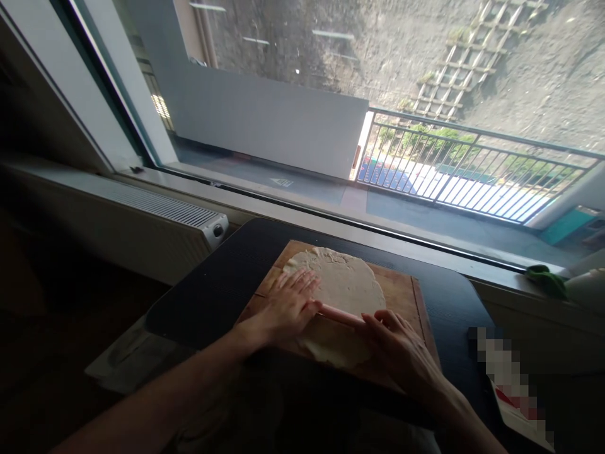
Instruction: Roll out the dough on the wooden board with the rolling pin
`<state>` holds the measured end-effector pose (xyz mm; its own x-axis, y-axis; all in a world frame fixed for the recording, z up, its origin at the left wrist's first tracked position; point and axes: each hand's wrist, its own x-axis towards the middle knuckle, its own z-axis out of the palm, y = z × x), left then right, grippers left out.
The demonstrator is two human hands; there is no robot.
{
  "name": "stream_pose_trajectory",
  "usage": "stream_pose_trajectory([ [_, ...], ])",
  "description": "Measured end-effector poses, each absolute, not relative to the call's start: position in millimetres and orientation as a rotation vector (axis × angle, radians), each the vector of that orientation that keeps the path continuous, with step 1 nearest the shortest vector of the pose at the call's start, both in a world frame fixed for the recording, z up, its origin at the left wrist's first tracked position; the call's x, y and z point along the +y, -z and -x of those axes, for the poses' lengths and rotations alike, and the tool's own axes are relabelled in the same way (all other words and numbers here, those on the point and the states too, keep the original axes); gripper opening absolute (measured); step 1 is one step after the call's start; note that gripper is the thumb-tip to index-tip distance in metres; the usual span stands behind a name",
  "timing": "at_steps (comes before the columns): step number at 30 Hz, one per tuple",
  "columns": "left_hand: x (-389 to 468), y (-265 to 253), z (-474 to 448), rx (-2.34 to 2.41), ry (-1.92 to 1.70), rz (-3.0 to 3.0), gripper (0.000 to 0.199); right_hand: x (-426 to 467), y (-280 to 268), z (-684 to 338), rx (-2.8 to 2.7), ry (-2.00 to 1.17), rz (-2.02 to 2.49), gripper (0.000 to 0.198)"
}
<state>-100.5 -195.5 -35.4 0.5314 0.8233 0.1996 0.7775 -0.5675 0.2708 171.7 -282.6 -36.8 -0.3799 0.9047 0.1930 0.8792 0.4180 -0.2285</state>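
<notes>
A wide, thin sheet of pale dough [347, 277] lies on a wooden board [399, 287], its near part reaching past a thin rolling pin [343, 314]. The pin lies across the dough. My left hand [293, 299] rests flat over the pin's left end, fingers stretched out over the dough's left edge and the thumb by the pin. At the other end, my right hand [401, 347] is closed with bent fingers around the pin; its palm side is hidden. Both pin ends are covered by my hands.
The board sits on a dark table [215, 277] beside a window sill [406, 243]. A radiator [155, 221] stands left. A partly blurred-out packet [517, 422] is at the table's right edge. A green cloth [546, 279] lies on the sill.
</notes>
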Motion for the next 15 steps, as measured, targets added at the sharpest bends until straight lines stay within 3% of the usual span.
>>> stream_pose_trajectory([
  [7, -75.7, -7.3, 116.6, 1.927, -0.251, -2.092, 0.044, -272.3, 27.0, -162.4, -2.33, -0.241, 1.548, 0.025],
  [11, -67.1, -3.2, 118.7, 1.906, -0.117, -2.036, 0.021, -274.4, 30.1, -162.0, -2.352, -0.206, 1.557, 0.023],
  [15, -73.4, 6.1, 113.3, 1.854, -0.118, -2.039, 0.01, -269.7, 33.9, -171.0, -2.367, -0.168, 1.536, 0.024],
])
